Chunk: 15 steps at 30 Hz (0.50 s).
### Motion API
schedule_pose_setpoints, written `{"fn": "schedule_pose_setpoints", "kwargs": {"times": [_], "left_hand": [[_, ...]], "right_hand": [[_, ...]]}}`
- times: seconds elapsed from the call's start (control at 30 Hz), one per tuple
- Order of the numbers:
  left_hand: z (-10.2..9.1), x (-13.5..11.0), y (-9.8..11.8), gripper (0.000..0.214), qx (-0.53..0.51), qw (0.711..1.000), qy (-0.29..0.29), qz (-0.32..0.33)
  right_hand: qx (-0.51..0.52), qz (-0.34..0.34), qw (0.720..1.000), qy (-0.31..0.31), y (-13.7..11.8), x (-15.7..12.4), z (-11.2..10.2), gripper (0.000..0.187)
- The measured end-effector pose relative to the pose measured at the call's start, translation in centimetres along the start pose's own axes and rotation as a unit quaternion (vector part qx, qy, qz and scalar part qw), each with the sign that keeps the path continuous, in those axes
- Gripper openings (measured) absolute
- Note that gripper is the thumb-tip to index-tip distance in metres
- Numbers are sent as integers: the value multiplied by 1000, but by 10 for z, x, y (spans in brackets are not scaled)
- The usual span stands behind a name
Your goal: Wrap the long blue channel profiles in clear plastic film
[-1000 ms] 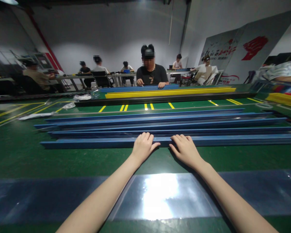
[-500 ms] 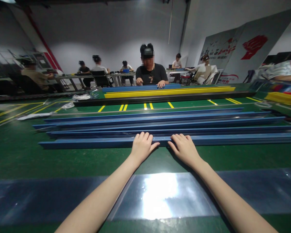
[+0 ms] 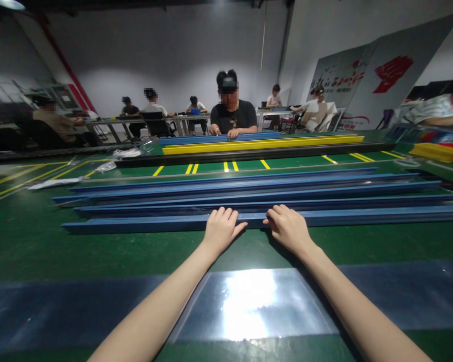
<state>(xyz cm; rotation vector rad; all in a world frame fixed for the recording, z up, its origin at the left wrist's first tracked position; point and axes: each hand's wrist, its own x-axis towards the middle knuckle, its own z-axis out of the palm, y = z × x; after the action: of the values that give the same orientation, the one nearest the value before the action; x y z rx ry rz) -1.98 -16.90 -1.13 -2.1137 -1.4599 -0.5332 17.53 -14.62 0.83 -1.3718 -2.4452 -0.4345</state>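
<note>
Both my hands rest on the nearest of several long blue strips lying side by side across a green table (image 3: 26, 246). My left hand (image 3: 221, 230) curls its fingers over the far edge of that nearest blue strip (image 3: 136, 224), thumb out along the near side. My right hand (image 3: 288, 227) grips the same strip a little to the right, fingers bent over its top. A long clear plastic sleeve (image 3: 245, 301) lies flat across the table under my forearms, shining with glare.
More blue strips (image 3: 226, 193) lie behind. Farther off are a yellow strip (image 3: 264, 143) and a black one. A person in a black shirt (image 3: 234, 113) sits opposite handling blue strips. Other people sit at tables behind and at right.
My hands stay on the nearest blue strip, the right one curling a little tighter. The person opposite has moved a hand along their strips.
</note>
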Motion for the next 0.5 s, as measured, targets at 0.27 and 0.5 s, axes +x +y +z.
{"fn": "schedule_pose_setpoints", "kwargs": {"times": [0.27,0.5], "left_hand": [[1,-2,0,34,-11,1000,9,3],[-1,-1,1,38,-10,1000,21,9]], "right_hand": [[-5,26,999,-27,9,-3,-7,20],[-2,55,996,-66,34,-11,-15,17]]}}
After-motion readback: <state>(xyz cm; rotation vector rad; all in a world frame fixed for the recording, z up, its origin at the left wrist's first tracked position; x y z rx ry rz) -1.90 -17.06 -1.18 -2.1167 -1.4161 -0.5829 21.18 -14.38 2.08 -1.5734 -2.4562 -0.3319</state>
